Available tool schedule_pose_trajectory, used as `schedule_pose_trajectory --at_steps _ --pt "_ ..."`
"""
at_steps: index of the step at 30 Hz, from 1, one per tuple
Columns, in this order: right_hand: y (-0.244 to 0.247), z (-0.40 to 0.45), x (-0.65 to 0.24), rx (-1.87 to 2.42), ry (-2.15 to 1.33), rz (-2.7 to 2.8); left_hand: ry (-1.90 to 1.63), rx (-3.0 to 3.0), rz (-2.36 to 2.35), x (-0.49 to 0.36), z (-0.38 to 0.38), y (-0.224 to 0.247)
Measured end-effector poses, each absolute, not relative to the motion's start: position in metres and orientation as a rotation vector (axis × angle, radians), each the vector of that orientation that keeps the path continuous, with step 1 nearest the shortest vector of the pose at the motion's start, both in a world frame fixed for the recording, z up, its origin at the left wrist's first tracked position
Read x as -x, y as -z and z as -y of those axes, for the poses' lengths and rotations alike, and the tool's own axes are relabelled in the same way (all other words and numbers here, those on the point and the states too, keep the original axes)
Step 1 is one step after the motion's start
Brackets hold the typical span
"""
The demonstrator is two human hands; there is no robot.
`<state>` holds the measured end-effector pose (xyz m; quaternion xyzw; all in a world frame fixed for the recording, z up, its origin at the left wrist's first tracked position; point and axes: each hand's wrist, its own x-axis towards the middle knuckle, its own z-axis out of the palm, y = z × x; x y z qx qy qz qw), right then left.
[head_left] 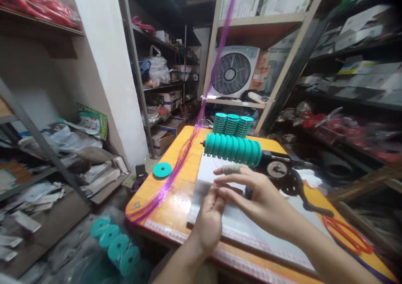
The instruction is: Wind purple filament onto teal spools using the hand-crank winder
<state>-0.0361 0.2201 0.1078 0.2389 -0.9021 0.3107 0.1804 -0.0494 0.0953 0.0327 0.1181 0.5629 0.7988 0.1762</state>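
Note:
My left hand point(211, 221) is closed, thumb and fingertips pinched together above the grey-white board point(196, 211); what they pinch is too fine to make out. Just over it, my right hand point(254, 188) has its fingers stretched and apart, its thumb close to the left fingertips. A beige wrap point(231, 169) covers one right finger. Behind both hands, a row of teal foam spools point(232, 148) sits on the shaft of a black hand-cranked winder point(276, 169). Faint thin lines run near the hands and the spools.
Purple strands point(180, 162) hang from above and trail across the orange table point(185, 139). A single teal disc point(162, 170) lies left, with stacked spools point(232, 125) behind. Orange-handled scissors point(347, 236) lie right. More spools point(119, 246) sit below left. A box fan point(230, 71) stands on shelving.

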Motion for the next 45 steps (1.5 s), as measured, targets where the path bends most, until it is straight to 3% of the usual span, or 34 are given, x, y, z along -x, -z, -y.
schedule_pose_trajectory --at_steps 7,17,33,38,45 --pt "-0.113 -0.217 0.027 -0.475 -1.452 2.58 -2.136 -0.411 -1.584 0.034 -0.097 -0.041" --pt "-0.108 -0.23 0.023 -0.454 -1.203 2.533 -2.188 -0.449 -1.274 0.03 -0.097 -0.041" --pt "-0.1 -0.237 0.026 -0.427 -1.387 2.519 -2.092 -0.381 -1.232 0.031 -0.097 -0.046" --pt "-0.104 -0.241 0.024 -0.584 -0.98 2.51 -2.117 -0.288 -1.303 0.035 -0.093 -0.046" --pt "-0.11 -0.237 0.016 -0.85 0.274 2.34 -2.042 -0.369 -1.68 0.041 -0.083 -0.043"
